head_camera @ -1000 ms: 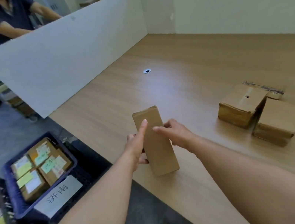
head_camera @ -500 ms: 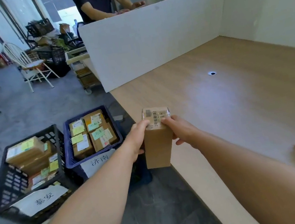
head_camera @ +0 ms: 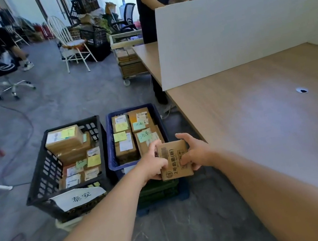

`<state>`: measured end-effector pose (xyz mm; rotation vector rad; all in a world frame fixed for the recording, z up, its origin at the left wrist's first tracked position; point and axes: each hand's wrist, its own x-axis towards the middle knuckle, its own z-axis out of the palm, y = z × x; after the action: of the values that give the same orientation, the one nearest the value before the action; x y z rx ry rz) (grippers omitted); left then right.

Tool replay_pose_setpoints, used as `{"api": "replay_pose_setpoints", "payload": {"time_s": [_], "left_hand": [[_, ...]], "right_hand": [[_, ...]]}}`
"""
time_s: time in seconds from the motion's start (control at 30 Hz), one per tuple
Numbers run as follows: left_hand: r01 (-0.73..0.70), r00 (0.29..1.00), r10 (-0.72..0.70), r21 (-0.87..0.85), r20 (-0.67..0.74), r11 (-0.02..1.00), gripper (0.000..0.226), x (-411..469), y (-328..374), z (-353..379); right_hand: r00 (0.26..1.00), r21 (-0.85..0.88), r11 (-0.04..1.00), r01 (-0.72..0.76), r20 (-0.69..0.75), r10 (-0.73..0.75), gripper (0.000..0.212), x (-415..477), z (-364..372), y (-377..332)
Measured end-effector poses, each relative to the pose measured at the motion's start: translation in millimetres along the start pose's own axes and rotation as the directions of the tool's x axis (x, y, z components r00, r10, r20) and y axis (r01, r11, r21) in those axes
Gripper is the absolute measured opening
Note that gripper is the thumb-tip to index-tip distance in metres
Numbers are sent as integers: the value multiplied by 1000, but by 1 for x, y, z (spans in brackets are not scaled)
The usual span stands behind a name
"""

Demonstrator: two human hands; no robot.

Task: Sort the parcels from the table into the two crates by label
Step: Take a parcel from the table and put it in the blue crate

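Cardboard box [head_camera: 174, 160] is gripped by both hands [head_camera: 154, 164] [head_camera: 196, 153] near the blue crate [head_camera: 112, 161]; both crates already hold many parcels.

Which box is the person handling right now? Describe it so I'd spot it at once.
Find the wooden table; on the floor off its left edge stand a black crate and a blue crate. Over the blue crate's near corner, the left hand and right hand grip one small parcel. Unlike the crated parcels with coloured notes, it shows only black print.
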<state>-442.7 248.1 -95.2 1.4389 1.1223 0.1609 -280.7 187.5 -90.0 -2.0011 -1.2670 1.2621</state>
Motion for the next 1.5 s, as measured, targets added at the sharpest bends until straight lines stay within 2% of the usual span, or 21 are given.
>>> {"api": "replay_pose_setpoints", "payload": {"time_s": [0.1, 0.2, 0.33, 0.43, 0.63, 0.83, 1.03, 1.3, 1.5], "left_hand": [[25, 999, -26, -27, -29, 999, 62, 13, -12, -31], [44, 996, -49, -79, -70, 996, 45, 25, -26, -58], [37, 988, -53, -110, -147, 993, 17, 39, -44, -92], [24, 979, -40, -83, -198, 996, 20, 48, -57, -111], [-53, 965, 52, 2, -258, 999, 46, 62, -77, -138], [-46, 951, 84, 130, -299, 990, 51, 86, -84, -149], [61, 937, -6, 148, -349, 987, 57, 120, -86, -165], [236, 886, -170, 106, -432, 966, 50, 177, -88, -200], [310, 877, -261, 60, -405, 949, 51, 214, -91, -195]], "right_hand": [[1000, -53, 999, 8, 12, -8, 72, 28, 17, -15], [1000, -22, 1000, -10, 30, 11, 63, 52, 35, -29], [1000, 61, 998, -14, -5, 15, 30, 80, 59, -47], [999, 19, 1000, -4, -54, 5, 23, 100, 74, -55], [995, -26, 1000, 14, -95, -16, 34, 128, 97, -69], [994, -69, 997, 43, -99, -50, 39, 159, 100, -74], [998, -112, 992, 57, -8, -58, 42, 210, 101, -76], [984, -164, 980, 113, 152, -88, 44, 286, 109, -86], [976, -183, 980, 79, 217, -38, 44, 329, 102, -72]]}}
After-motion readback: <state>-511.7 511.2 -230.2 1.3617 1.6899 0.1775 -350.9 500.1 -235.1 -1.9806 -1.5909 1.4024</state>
